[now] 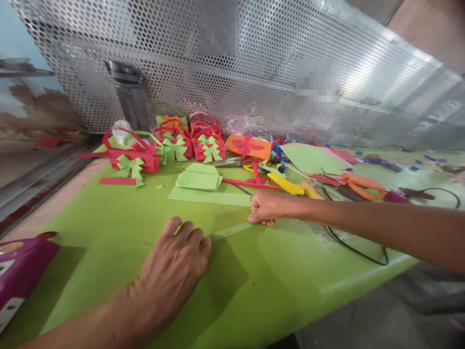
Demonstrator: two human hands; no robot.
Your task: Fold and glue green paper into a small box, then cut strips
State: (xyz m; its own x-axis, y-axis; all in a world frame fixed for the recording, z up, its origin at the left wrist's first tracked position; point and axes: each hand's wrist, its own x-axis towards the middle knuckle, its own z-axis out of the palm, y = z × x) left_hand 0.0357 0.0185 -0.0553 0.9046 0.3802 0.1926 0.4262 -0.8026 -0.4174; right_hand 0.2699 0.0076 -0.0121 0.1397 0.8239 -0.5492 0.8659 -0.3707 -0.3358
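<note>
A narrow light-green paper strip [232, 231] stretches between my two hands, just over the green tabletop [290, 291]. My left hand [178, 261] is closed at its near end, with the fingertips hidden behind the knuckles. The far end is pinched by my right hand [267, 207], curled into a fist. Beyond the strip lies a wider light-green paper band [210, 197], whose right end reaches my right hand. Behind that band sits a folded light-green paper piece [199, 177].
Small red paper bags [134, 159] with green bows stand at the back left, near a dark bottle [131, 92]. A yellow cutter [285, 183], scissors [232, 164] and an orange-handled tool [363, 186] lie beyond my right arm. A black cable [359, 252] curves below it. A purple box [25, 266] sits left.
</note>
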